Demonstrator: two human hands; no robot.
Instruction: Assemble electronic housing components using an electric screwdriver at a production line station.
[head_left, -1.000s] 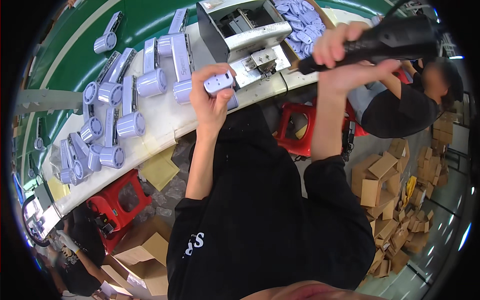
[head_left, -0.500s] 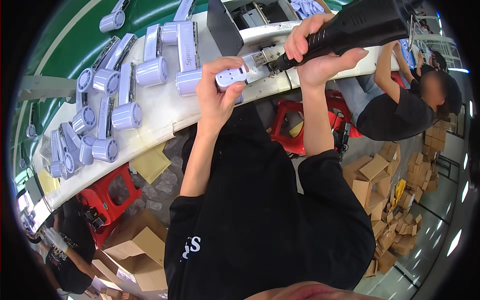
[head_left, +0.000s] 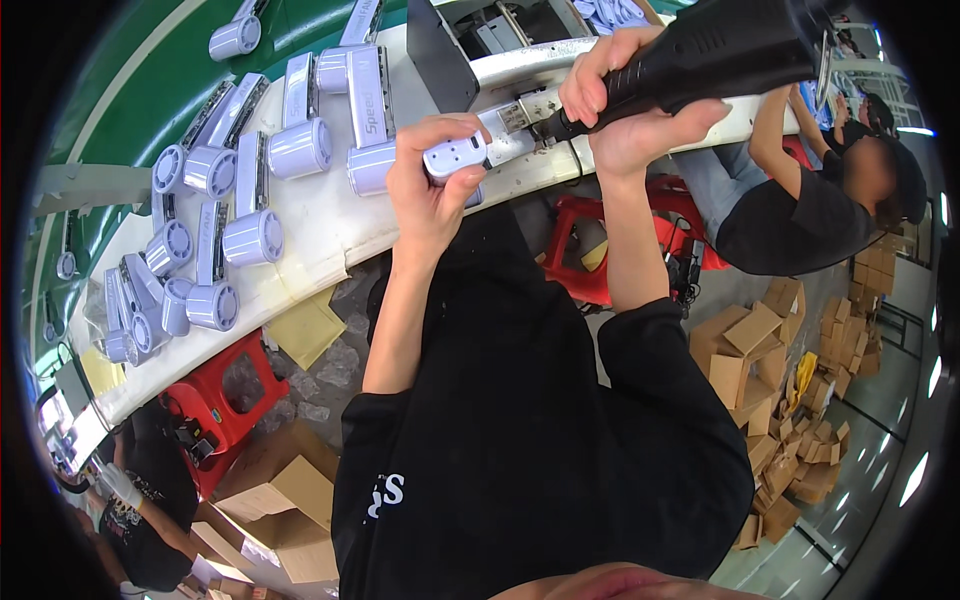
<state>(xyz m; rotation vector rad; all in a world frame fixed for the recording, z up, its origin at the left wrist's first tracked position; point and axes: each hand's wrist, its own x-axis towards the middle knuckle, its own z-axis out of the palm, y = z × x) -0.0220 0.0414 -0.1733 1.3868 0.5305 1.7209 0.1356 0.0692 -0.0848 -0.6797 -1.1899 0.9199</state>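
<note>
My left hand [head_left: 420,200] is closed around a pale lilac handheld fan part [head_left: 455,156], gripping it near a rounded end with a dark port and small holes. Most of the part is hidden by my fingers. My right hand [head_left: 635,140] wraps around a black electric screwdriver [head_left: 715,62], held nearly level, its nose pointing left. The nose [head_left: 562,127] is at a small metal fixture [head_left: 520,116] on the table edge, just right of the lilac part. Whether the bit touches anything I cannot tell.
Several lilac handheld fans [head_left: 301,148] with opened handles lie along the white table [head_left: 325,225]. A grey metal box [head_left: 440,60] stands behind my hands. Red stools [head_left: 225,395], cardboard boxes [head_left: 290,490] and a seated co-worker [head_left: 800,215] are nearby. Another person's gloved hand [head_left: 120,485] is at lower left.
My left hand and the lilac part have shifted slightly left. My right hand and the screwdriver moved only a little left, with the nose still at the fixture. Both grips are unchanged.
</note>
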